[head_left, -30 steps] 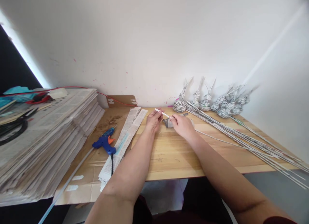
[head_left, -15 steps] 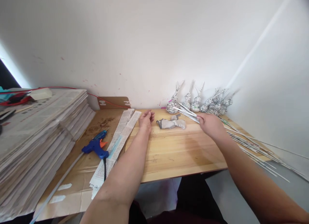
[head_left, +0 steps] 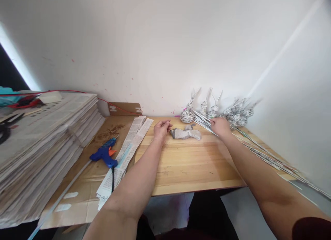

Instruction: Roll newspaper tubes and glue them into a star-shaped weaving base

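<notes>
Resting near the middle of the wooden board, my left hand [head_left: 161, 129] has its fingers loosely curled and a little apart, with nothing visible in them. Close by its fingertips lies a crumpled, greyish-white fabric piece [head_left: 186, 133], perhaps a glove or finger cover, with a smaller scrap [head_left: 189, 127] behind it. My right hand [head_left: 220, 126] is closed over a bundle of thin rolled-paper sticks [head_left: 202, 120] at the back right. The bundle's ends reach left past the thumb; its far side disappears under the hand and forearm.
Several woven paper figures [head_left: 187, 115] stand along the wall. More paper sticks [head_left: 274, 157] stretch right beyond the board. At left are a blue glue gun [head_left: 104, 155], newspaper strips [head_left: 129, 143] and a tall newspaper stack [head_left: 46, 153] carrying scissors [head_left: 10, 124].
My right hand has moved slightly back and in along the stick bundle. My left hand has shifted a little right, nearer the fabric piece. The whole view has turned slightly.
</notes>
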A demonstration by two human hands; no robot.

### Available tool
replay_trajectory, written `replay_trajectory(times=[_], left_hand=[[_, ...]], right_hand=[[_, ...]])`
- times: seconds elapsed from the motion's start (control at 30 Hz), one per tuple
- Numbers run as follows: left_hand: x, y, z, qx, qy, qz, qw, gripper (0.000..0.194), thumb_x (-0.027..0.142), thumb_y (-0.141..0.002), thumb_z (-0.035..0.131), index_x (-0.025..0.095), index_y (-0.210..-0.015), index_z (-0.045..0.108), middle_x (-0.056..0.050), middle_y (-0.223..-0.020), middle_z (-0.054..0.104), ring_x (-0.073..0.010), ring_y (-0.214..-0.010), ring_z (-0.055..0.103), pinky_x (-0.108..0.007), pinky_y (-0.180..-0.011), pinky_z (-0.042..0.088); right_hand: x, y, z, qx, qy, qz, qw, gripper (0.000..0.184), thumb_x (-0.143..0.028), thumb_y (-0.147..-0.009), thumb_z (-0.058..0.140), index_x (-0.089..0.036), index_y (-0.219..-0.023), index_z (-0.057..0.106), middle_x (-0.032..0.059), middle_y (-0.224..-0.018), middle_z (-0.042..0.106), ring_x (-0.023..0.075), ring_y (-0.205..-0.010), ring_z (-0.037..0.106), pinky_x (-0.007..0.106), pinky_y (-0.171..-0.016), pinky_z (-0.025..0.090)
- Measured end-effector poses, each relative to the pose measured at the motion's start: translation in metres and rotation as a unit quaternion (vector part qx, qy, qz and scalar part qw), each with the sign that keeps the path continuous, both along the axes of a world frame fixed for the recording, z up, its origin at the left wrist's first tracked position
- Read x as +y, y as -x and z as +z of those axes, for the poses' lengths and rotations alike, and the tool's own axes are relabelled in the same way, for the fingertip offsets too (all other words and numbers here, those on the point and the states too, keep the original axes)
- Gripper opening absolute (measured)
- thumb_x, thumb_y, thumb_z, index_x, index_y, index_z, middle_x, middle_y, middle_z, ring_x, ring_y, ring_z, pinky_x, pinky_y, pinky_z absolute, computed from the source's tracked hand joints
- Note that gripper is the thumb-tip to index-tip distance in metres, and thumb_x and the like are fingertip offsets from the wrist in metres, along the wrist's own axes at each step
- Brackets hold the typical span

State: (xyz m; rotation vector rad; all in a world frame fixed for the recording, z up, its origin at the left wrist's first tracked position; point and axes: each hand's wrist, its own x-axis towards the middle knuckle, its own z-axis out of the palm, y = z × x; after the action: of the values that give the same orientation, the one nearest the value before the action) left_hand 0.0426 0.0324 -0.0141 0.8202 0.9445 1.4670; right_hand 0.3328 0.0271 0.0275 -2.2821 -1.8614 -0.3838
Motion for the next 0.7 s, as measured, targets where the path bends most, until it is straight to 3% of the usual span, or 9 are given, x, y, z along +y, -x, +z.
replay_trajectory(times=[0.13,0.2,0.33,0.4,0.47,0.53,0.6,0.7], left_hand=[[-0.001,-0.003,0.002,0.015,-0.001,0.01,1.0,0.007,0.015,-0.079,0.063,0.013,-0.083,0.067,-0.001,-0.06,0.064,-0.0073,-0.048,0.052,-0.019,-0.051,0.039],[0.002,-0.001,0.002,0.016,0.003,0.03,0.999,0.007,0.017,-0.081,0.06,0.014,-0.083,0.066,0.0,-0.058,0.062,-0.0082,-0.049,0.052,-0.021,-0.053,0.04],[0.009,0.003,0.001,0.023,0.003,0.109,0.994,0.012,0.024,-0.086,0.053,0.016,-0.083,0.061,0.002,-0.056,0.058,-0.0089,-0.05,0.05,-0.021,-0.056,0.04],[0.009,0.004,0.0,0.033,-0.002,0.144,0.989,0.017,0.03,-0.088,0.049,0.018,-0.078,0.057,0.004,-0.054,0.054,-0.0092,-0.049,0.048,-0.022,-0.055,0.039],[0.007,0.003,-0.002,0.082,-0.039,0.159,0.983,0.025,0.036,-0.088,0.048,0.019,-0.069,0.052,0.005,-0.052,0.049,-0.0095,-0.05,0.046,-0.022,-0.056,0.037],[0.001,0.001,-0.004,0.174,-0.102,0.145,0.969,0.03,0.036,-0.084,0.053,0.02,-0.06,0.047,0.005,-0.052,0.045,-0.0098,-0.053,0.044,-0.022,-0.058,0.036],[-0.006,-0.003,-0.003,0.266,-0.154,0.093,0.947,0.028,0.029,-0.077,0.061,0.019,-0.056,0.046,0.004,-0.053,0.045,-0.0104,-0.056,0.042,-0.023,-0.059,0.035],[-0.016,-0.009,0.001,0.29,-0.137,-0.013,0.947,0.018,0.014,-0.068,0.067,0.02,-0.055,0.055,0.003,-0.053,0.05,-0.013,-0.06,0.046,-0.024,-0.062,0.037]], right_hand=[[0.006,0.006,-0.015,0.009,0.041,0.001,0.999,0.034,-0.025,-0.089,0.044,-0.018,-0.103,0.074,0.0177,-0.107,0.069,0.0304,-0.092,0.064,0.038,-0.076,0.046],[0.005,0.006,-0.018,0.001,0.039,-0.01,0.999,0.036,-0.028,-0.09,0.042,-0.019,-0.11,0.072,0.0186,-0.111,0.067,0.0328,-0.097,0.062,0.041,-0.077,0.046],[-0.006,0.01,-0.013,-0.009,-0.049,-0.021,0.999,0.042,-0.036,-0.09,0.043,-0.018,-0.121,0.065,0.02,-0.122,0.061,0.0389,-0.111,0.054,0.051,-0.083,0.043],[-0.012,0.019,-0.009,-0.004,-0.11,0.017,0.994,0.04,-0.035,-0.088,0.047,-0.017,-0.117,0.067,0.0183,-0.118,0.064,0.0374,-0.11,0.054,0.051,-0.087,0.042],[-0.017,0.035,-0.003,0.015,-0.153,0.097,0.983,0.034,-0.032,-0.086,0.05,-0.015,-0.107,0.071,0.0157,-0.109,0.068,0.0332,-0.105,0.058,0.048,-0.09,0.042],[-0.022,0.059,0.004,0.061,-0.173,0.191,0.964,0.029,-0.029,-0.086,0.05,-0.016,-0.098,0.073,0.0128,-0.101,0.071,0.0291,-0.099,0.062,0.044,-0.091,0.043],[-0.03,0.091,0.013,0.137,-0.187,0.242,0.942,0.027,-0.032,-0.086,0.052,-0.019,-0.095,0.074,0.0103,-0.095,0.072,0.0262,-0.089,0.064,0.04,-0.082,0.047],[-0.047,0.149,0.027,0.245,-0.179,0.306,0.902,0.023,-0.037,-0.086,0.055,-0.021,-0.089,0.072,0.0077,-0.087,0.073,0.0225,-0.074,0.064,0.035,-0.066,0.048]])
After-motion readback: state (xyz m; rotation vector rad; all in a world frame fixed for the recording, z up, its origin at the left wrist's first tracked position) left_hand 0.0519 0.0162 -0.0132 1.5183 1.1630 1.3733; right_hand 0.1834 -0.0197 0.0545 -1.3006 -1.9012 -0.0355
